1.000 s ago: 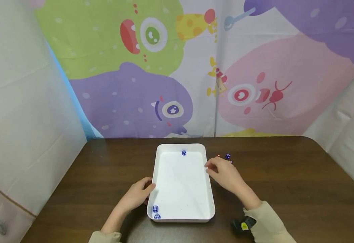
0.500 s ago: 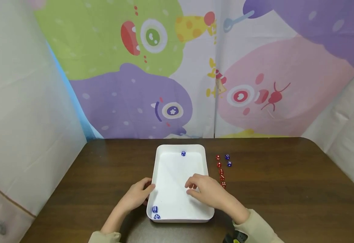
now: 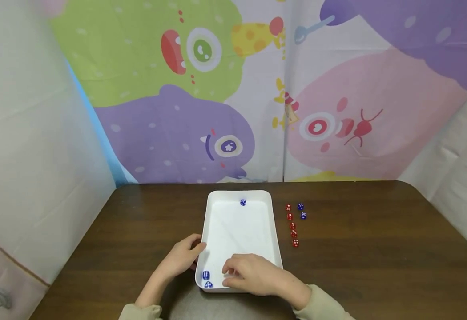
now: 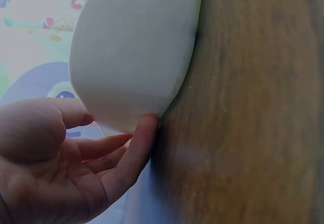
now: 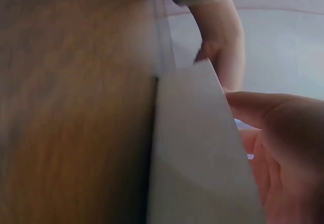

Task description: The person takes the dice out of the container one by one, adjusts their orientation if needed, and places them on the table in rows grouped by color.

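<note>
A white tray [image 3: 237, 226] stands on the brown table. My left hand [image 3: 180, 257] holds its left side, thumb at the rim and fingers against the outer wall [image 4: 136, 51] in the left wrist view. Over the tray's near end hovers my right hand [image 3: 255, 274], fingers loosely bent and nothing visible in them. To the left of its fingertips are two blue dice in the near left corner: a die showing six [image 3: 206, 275] and a lower die [image 3: 208, 285] by the front wall. Another blue die [image 3: 243, 202] lies at the tray's far end.
Right of the tray, several red dice [image 3: 293, 233] form a column on the table [image 3: 357, 249]. Beside its far end lie two blue dice, a farther die [image 3: 300, 206] and a nearer die [image 3: 303, 215]. A patterned cloth [image 3: 177, 133] hangs behind the table.
My right hand has moved from beside the dice on the right, across the rim and toward the tray's near left corner, uncovering the red column. My left hand stays on the tray.
</note>
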Available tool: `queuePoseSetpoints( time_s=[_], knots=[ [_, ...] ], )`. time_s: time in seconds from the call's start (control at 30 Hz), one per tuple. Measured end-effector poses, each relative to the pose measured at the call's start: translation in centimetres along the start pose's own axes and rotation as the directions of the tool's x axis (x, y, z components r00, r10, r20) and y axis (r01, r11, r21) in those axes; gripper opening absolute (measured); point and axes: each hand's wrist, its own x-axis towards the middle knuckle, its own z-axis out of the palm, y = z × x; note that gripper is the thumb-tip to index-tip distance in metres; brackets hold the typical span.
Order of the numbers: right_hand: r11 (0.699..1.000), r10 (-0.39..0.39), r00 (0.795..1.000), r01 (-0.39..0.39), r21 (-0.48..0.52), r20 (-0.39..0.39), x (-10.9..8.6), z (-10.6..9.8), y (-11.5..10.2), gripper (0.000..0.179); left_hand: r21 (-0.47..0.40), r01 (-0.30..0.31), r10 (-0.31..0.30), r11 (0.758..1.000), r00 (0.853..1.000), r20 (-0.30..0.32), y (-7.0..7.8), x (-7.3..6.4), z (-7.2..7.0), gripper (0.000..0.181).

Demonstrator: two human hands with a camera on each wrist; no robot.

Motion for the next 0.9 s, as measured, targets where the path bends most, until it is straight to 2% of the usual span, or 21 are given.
queuePoseSetpoints(
  time_s=[0.27, 0.53, 0.67, 0.9],
  knots=[
    [0.996, -0.087, 0.995, 0.088, -0.025, 0.039, 0.9, 0.8, -1.5, 0.038, -0.016, -0.011, 0.011, 1.0, 1.0, 0.004, 0.2, -0.1, 0.0, 0.034],
    [0.983, -0.166, 0.983, 0.171, -0.06, 0.077, 1.4, 1.8, -2.4, 0.038, -0.015, -0.008, 0.009, 1.0, 1.0, 0.023, -0.1, -0.2, -0.3, 0.031],
    [0.981, -0.173, 0.982, 0.178, -0.075, 0.071, 1.5, 2.0, -2.5, 0.037, -0.019, -0.013, 0.013, 1.0, 1.0, 0.021, -0.1, -0.2, -0.3, 0.029],
    [0.987, -0.143, 0.988, 0.147, -0.06, 0.055, 1.5, 2.1, -2.4, 0.038, -0.005, -0.016, 0.016, 1.0, 1.0, 0.021, 0.0, -0.2, -0.3, 0.03]
  ],
)
